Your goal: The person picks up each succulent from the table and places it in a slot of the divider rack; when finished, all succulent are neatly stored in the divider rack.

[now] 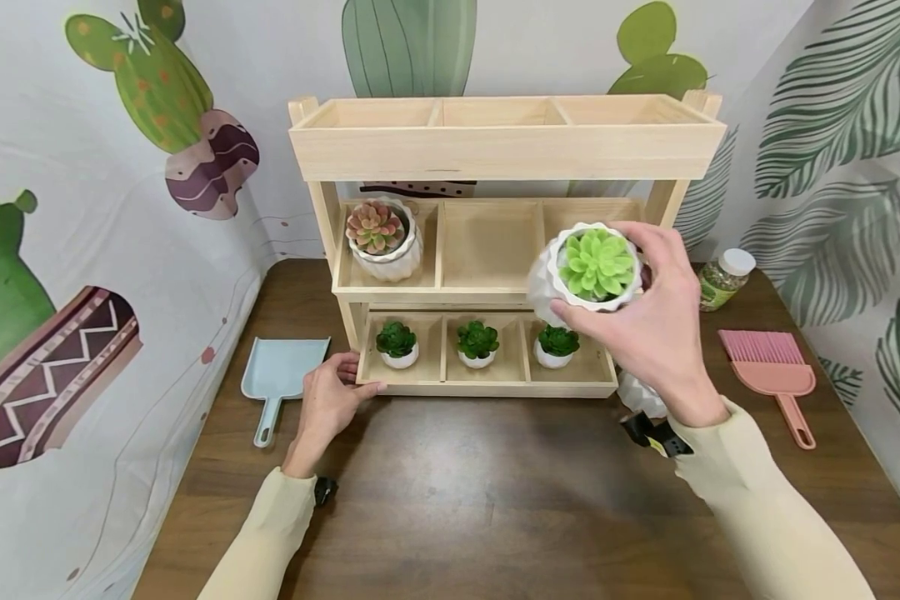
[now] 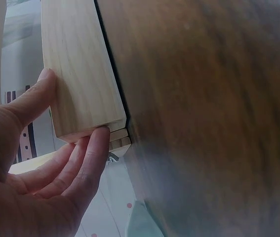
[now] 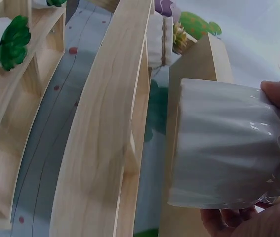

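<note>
My right hand (image 1: 663, 308) grips a white ribbed pot with a light green succulent (image 1: 598, 265) by its rim, thumb on the near side. The pot is raised in front of the right compartment of the middle tier; its smooth wall (image 3: 223, 143) fills much of the right wrist view. At the lower left corner of the three-tier wooden plant stand (image 1: 506, 154), my left hand (image 1: 333, 398) holds the bottom tray, thumb against one face and fingers against its end (image 2: 88, 106). A pink-green succulent in a white pot (image 1: 385, 239) sits in the middle tier's left compartment.
Three small dark green plants (image 1: 477, 342) stand in the bottom tray. Another white pot (image 1: 640, 394) is partly hidden beside my right wrist. A blue dustpan (image 1: 283, 371) lies at left; a pink brush (image 1: 774, 367) and a white-capped jar (image 1: 723, 279) are at right.
</note>
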`<move>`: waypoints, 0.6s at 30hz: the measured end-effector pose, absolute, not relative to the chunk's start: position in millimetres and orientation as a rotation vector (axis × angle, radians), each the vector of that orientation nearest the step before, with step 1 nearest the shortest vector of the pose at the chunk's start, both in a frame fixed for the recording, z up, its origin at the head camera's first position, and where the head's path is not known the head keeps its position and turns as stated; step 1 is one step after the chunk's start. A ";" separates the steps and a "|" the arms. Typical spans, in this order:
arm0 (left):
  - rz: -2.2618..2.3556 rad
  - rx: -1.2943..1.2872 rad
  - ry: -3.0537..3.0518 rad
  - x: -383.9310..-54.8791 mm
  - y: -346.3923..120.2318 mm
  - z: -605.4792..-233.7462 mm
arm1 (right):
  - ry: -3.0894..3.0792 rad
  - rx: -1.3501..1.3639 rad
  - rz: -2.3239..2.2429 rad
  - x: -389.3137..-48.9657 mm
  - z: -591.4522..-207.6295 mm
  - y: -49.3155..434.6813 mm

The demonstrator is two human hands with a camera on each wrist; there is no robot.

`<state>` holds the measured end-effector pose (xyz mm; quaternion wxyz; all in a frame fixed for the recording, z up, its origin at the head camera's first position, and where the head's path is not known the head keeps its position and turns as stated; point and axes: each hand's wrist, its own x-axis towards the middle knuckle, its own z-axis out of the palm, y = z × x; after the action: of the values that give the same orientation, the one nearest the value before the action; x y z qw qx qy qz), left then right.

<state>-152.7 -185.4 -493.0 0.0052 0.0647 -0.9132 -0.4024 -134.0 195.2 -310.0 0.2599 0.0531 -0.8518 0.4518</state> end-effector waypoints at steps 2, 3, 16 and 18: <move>-1.265 0.201 -2.856 -152.8 -185.4 -493.0 | -2.304 0.182 1.223 -141.3 -308.8 189.3; -1.265 0.200 -2.856 -152.9 -185.4 -493.0 | -2.301 0.200 1.224 -145.1 -308.6 186.2; -1.272 0.188 -2.850 -153.6 -182.6 -492.1 | -2.305 0.284 1.284 -188.9 -312.2 149.2; -1.268 0.187 -2.849 -153.6 -182.6 -492.1 | -2.307 0.296 1.297 -194.4 -313.3 145.0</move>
<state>-153.6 -182.6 -492.1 0.0089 0.0599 -0.9119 -0.4059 -194.4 145.0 -313.3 0.2370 0.1081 -0.8415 0.4732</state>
